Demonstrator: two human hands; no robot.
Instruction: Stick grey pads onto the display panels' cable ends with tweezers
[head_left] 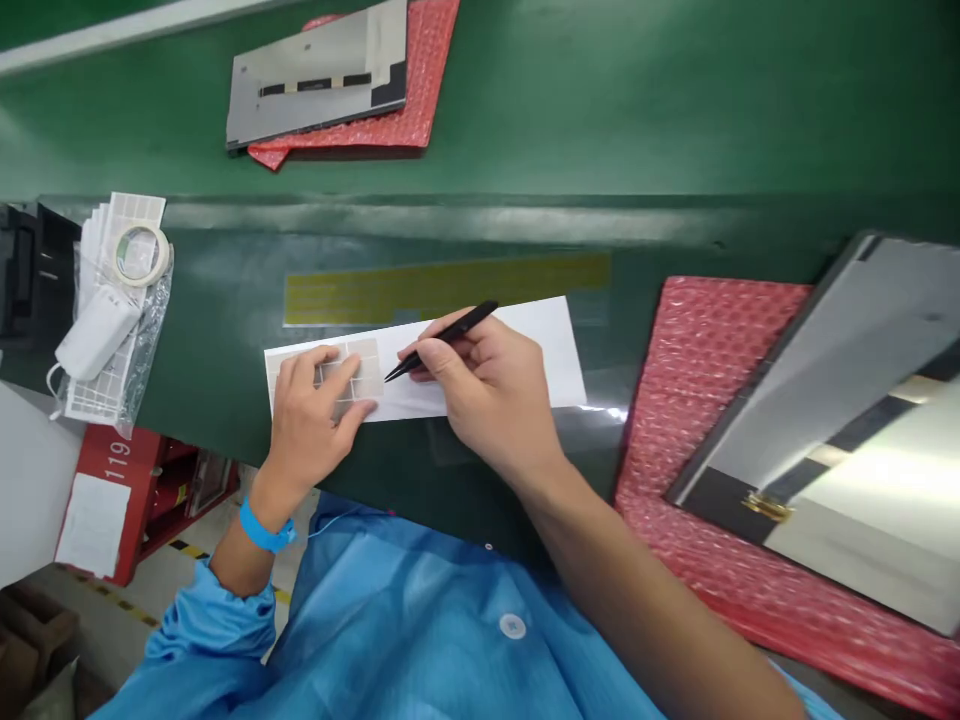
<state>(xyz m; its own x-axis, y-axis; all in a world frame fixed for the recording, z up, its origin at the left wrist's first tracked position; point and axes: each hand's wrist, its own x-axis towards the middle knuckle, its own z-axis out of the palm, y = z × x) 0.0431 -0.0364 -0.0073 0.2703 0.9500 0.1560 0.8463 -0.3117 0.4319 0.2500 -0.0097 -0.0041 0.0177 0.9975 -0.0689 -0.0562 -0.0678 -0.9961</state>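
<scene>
A white paper strip [566, 355] lies on the green bench in front of me, with greyish rectangular stickers [367, 368] in a grid on its left part. My left hand [307, 425], a blue band at the wrist, rests on the stickers with its fingers spread. My right hand [502, 395] grips black tweezers [457, 328] like a pen. Their tips point down and left, close to the right edge of the stickers; whether they touch the sheet I cannot tell.
Flat display panels rest on red bubble wrap at the right [705, 350] and far back [319, 85]. A tape roll [161, 258] and white device [97, 335] lie on sticker sheets at left. Behind the strip is a yellow-marked film [450, 285].
</scene>
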